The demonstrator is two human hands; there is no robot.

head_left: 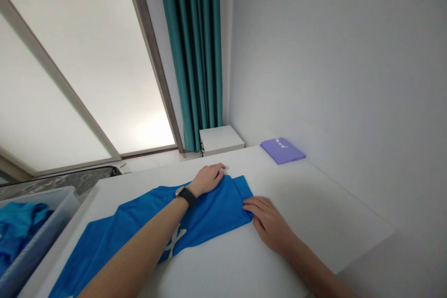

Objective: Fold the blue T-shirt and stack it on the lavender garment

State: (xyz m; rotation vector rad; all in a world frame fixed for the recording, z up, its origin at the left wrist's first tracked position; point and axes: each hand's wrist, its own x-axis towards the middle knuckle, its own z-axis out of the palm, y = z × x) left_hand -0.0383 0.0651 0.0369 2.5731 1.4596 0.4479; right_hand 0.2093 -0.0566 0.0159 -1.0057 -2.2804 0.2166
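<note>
Room: a white wall (331, 56) fills the right of the frame, a teal curtain (191, 46) hangs at top centre, and a frosted sliding door (84, 70) takes up the upper left.

Desk: the white desk (314, 205) runs across the lower frame, with a white drawer unit (220, 140) just beyond its far edge.

Bin: a translucent plastic bin (59, 207) sits at lower left beside the desk, holding crumpled blue clothes (17, 228).

Folded cloth: a folded purple cloth (282, 151) with white print lies at the desk's far edge, near the wall.

Shirt: a blue T-shirt (213, 209) lies mid-frame on the desk, running down toward the lower left and out of the frame.

Fold state: its upper right end looks doubled over, with a narrow band (242, 189) standing out; the lower left part lies flat and unfolded, with white print (173, 242) showing.

Left hand: the left hand (206, 179), with a black-strapped watch (186, 196) at the wrist, rests on the shirt's upper edge.

Right hand: the right hand (268, 223) lies flat on the desk against the shirt's right edge.

Fingers: the left fingers (218, 171) lie close together, and any pinch is hidden; the right fingers (253, 205) are slightly spread, touching the cloth without pinching.

Room to move: white desktop stretches to the right of the right hand, up to the wall.
</note>
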